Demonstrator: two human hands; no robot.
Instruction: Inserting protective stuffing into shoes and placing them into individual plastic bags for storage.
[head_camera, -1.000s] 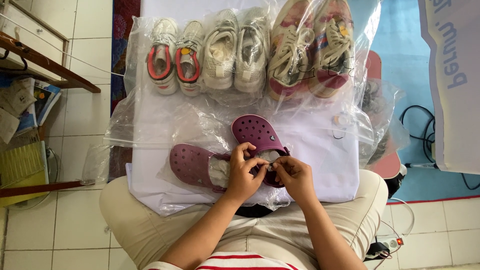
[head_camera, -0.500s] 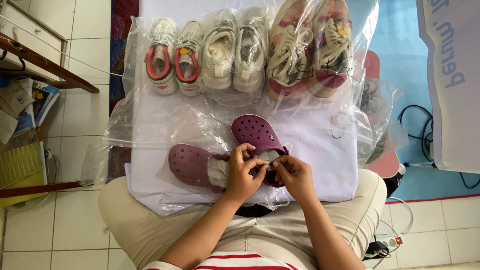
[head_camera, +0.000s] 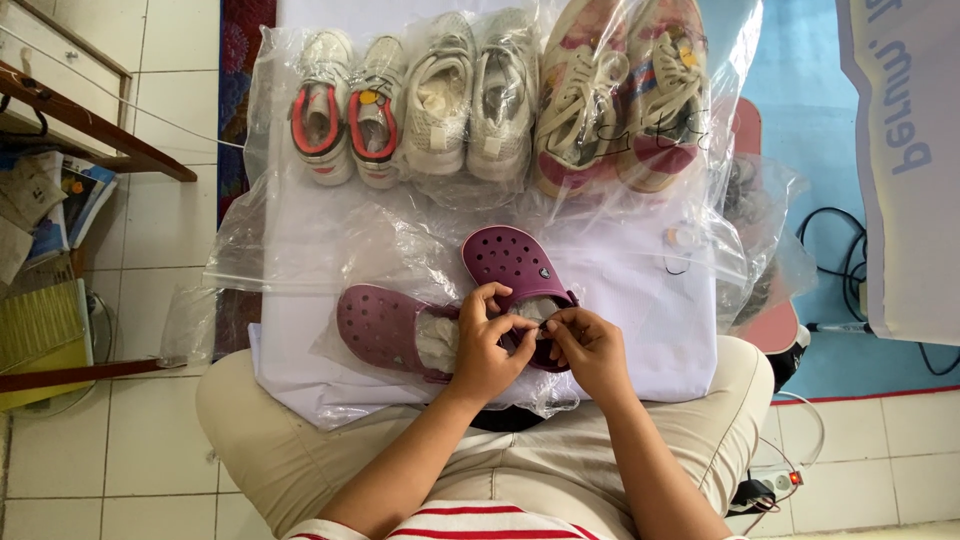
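Matt purple foam-plastic clogs (head_camera: 510, 265) under my hands, holes punched. Clear crinkly plastic bags (head_camera: 400, 240), glossy. Mesh-cloth sneakers (head_camera: 470, 95) inside. White table (head_camera: 640, 330) smooth, matt. Glazed floor tiles (head_camera: 130, 450).

2 clogs (head_camera: 455, 310) on sheet (head_camera: 640, 330) before 3 bagged shoe pairs (head_camera: 500, 100), hands (head_camera: 485, 345) on clogs

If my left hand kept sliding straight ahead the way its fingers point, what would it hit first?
Probably the upper purple clog, which the left hand already touches at the heel. Beyond it lies crinkled clear plastic bag, then the grey sneakers. Depth is unclear.
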